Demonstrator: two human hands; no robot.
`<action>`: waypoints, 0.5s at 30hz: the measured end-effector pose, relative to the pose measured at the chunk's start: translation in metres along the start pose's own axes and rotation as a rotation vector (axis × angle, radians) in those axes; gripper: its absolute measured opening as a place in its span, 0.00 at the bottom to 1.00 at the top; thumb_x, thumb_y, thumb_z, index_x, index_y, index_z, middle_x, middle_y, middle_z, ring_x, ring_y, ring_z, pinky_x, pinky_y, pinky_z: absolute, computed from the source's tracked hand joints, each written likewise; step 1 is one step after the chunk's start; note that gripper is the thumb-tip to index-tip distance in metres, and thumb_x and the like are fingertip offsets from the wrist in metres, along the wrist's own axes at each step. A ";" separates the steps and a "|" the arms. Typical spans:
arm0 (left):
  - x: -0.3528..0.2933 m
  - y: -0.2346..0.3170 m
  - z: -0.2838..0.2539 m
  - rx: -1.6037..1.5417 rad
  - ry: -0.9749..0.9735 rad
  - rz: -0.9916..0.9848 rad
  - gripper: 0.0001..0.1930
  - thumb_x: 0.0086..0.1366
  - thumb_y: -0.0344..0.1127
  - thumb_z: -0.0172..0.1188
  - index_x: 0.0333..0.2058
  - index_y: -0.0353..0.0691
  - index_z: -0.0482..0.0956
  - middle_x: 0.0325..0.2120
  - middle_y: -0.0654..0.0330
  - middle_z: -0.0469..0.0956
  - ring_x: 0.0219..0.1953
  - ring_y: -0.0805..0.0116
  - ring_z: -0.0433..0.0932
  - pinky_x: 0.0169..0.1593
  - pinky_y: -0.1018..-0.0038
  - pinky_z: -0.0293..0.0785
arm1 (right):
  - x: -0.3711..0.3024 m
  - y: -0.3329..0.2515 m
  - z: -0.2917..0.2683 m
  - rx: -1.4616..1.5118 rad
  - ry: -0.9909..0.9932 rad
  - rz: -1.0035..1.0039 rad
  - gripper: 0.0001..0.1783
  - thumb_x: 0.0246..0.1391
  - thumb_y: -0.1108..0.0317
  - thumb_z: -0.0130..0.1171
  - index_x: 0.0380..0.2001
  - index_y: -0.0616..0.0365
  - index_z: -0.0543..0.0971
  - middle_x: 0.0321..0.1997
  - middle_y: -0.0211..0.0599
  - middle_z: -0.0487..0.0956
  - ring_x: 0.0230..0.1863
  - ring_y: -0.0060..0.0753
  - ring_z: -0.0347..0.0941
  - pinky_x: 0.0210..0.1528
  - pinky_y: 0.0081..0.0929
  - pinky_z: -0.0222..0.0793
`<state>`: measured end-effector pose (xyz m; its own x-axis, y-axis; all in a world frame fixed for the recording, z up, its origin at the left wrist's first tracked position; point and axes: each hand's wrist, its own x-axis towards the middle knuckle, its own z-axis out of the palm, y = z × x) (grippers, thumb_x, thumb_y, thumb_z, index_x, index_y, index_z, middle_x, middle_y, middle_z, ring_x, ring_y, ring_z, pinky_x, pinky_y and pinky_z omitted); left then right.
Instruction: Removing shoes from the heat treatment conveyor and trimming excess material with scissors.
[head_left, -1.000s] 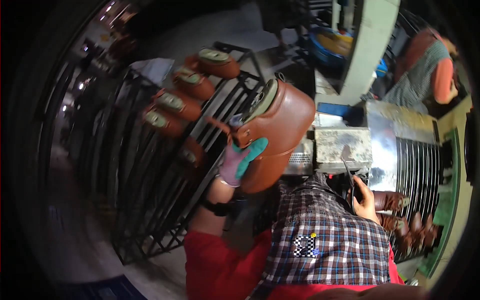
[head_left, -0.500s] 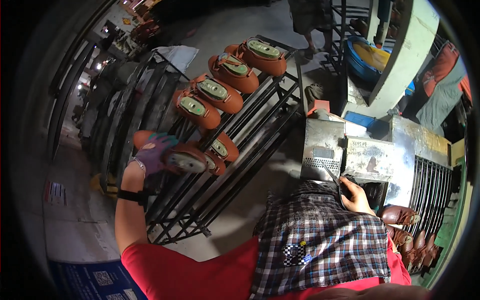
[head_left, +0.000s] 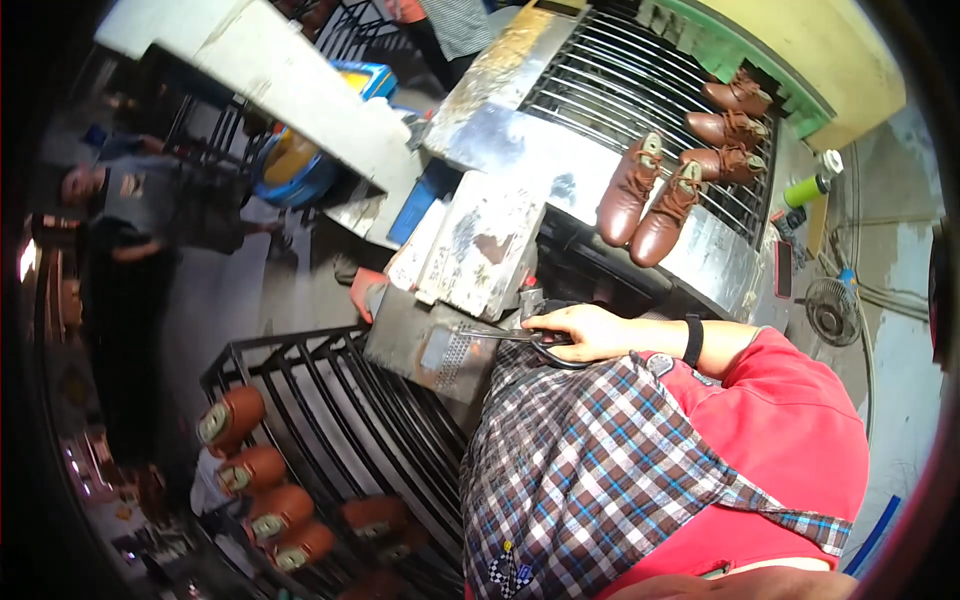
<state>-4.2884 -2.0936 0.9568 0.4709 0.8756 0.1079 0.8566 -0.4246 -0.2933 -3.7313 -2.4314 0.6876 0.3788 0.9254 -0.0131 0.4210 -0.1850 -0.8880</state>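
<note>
- Centre: the worker's right hand (head_left: 583, 333) with scissors (head_left: 510, 335) in its grasp, blades directed left over the perforated box (head_left: 405, 345).
- Beyond that box: the flat-topped box (head_left: 483, 240), just beside it.
- Ahead, to the right: the slatted bed (head_left: 590, 95); two shoes (head_left: 628, 195) at its near edge, three further shoes (head_left: 728, 97) toward its right end, near the hanging curtain (head_left: 725, 45).
- Right of the bed: a bottle (head_left: 803, 191); nearer the worker and farther right, a fan (head_left: 832, 305).
- Left, near side: the barred rack (head_left: 295, 338), bearing a row of four shoes (head_left: 240, 410) along its left part.
- Left, far side: a pillar (head_left: 310, 95); beside it a basin (head_left: 300, 190); farther left, another person (head_left: 170, 205).
</note>
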 end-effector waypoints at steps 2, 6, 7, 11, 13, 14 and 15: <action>0.063 0.085 -0.027 -0.440 -0.030 -0.044 0.23 0.70 0.48 0.51 0.58 0.43 0.69 0.59 0.46 0.67 0.58 0.47 0.67 0.57 0.55 0.67 | -0.015 0.008 -0.008 0.003 0.071 0.040 0.30 0.52 0.61 0.59 0.59 0.52 0.70 0.40 0.43 0.80 0.42 0.43 0.78 0.46 0.35 0.73; 0.166 0.329 -0.004 -1.118 -0.079 0.468 0.26 0.65 0.28 0.53 0.62 0.34 0.63 0.57 0.53 0.69 0.59 0.64 0.67 0.61 0.70 0.62 | -0.043 0.019 -0.025 -0.005 0.251 0.107 0.31 0.49 0.62 0.60 0.59 0.50 0.70 0.41 0.41 0.80 0.42 0.41 0.78 0.44 0.34 0.73; 0.173 0.401 -0.003 -1.313 -0.374 0.350 0.28 0.62 0.26 0.57 0.62 0.36 0.63 0.56 0.54 0.68 0.59 0.65 0.66 0.61 0.69 0.62 | -0.050 0.022 -0.030 -0.020 0.292 0.146 0.32 0.48 0.63 0.60 0.59 0.50 0.70 0.41 0.41 0.79 0.41 0.41 0.78 0.44 0.34 0.72; 0.162 0.636 0.063 -1.139 -0.756 0.789 0.44 0.58 0.44 0.66 0.67 0.38 0.51 0.65 0.44 0.56 0.67 0.55 0.57 0.67 0.65 0.54 | -0.097 0.033 -0.043 0.069 0.567 0.284 0.33 0.46 0.71 0.61 0.59 0.52 0.70 0.37 0.39 0.78 0.38 0.38 0.76 0.43 0.31 0.72; 0.128 0.717 0.095 -1.067 -0.623 0.999 0.53 0.53 0.50 0.69 0.67 0.31 0.46 0.66 0.42 0.52 0.69 0.54 0.52 0.67 0.64 0.53 | -0.122 0.035 -0.040 0.196 0.742 0.387 0.31 0.48 0.76 0.60 0.58 0.56 0.70 0.39 0.38 0.78 0.38 0.30 0.75 0.44 0.26 0.71; 0.107 0.751 0.092 -0.988 -0.562 1.025 0.56 0.50 0.55 0.70 0.67 0.31 0.46 0.66 0.41 0.52 0.68 0.51 0.52 0.68 0.62 0.53 | -0.136 0.037 -0.038 0.177 0.834 0.433 0.30 0.48 0.77 0.61 0.58 0.57 0.70 0.38 0.36 0.77 0.37 0.26 0.74 0.43 0.23 0.71; 0.085 0.778 0.090 -0.910 -0.501 1.053 0.60 0.47 0.59 0.71 0.67 0.31 0.45 0.66 0.40 0.52 0.68 0.47 0.52 0.68 0.60 0.52 | -0.150 0.038 -0.036 0.155 0.926 0.481 0.30 0.49 0.77 0.61 0.58 0.58 0.70 0.38 0.34 0.76 0.37 0.23 0.72 0.43 0.21 0.70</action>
<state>-3.6010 -2.3282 0.6522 0.9871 -0.0140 -0.1592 0.0988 -0.7296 0.6767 -3.7422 -2.5889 0.6720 0.9869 0.1396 -0.0813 -0.0259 -0.3602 -0.9325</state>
